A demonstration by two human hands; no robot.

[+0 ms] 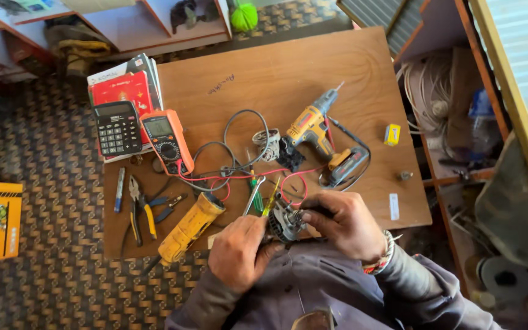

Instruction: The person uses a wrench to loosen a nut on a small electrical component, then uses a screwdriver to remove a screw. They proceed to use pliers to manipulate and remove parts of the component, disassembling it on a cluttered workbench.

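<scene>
A: In the head view, what are the hands doing?

B: Both are at the near edge of the wooden desk (349,79). The left hand (239,252) is curled, fingers closed around the underside of a small round motor part (283,223) with a dark ribbed rim and a metal middle. The right hand (342,223) comes in from the other side, fingers bent and pinched on the top of that same part. The part sits between the two hands, held just above the desk edge, close to the person's chest.

A: And what lies around them?

B: Just left of the left hand is a yellow tool body (187,229), lying slantwise. Beside it are pliers (139,208) with yellow and blue grips, and a pen (120,189) further left. Beyond the hands, a green-handled screwdriver (253,186) and a wrench (253,197) lie among red and black leads (239,146) running to an orange multimeter (166,140). A black calculator (118,127) rests on a red book (123,88) at the desk's left corner. A yellow cordless drill (316,131) lies near the middle, with a small yellow block (392,134) well apart to its right
</scene>
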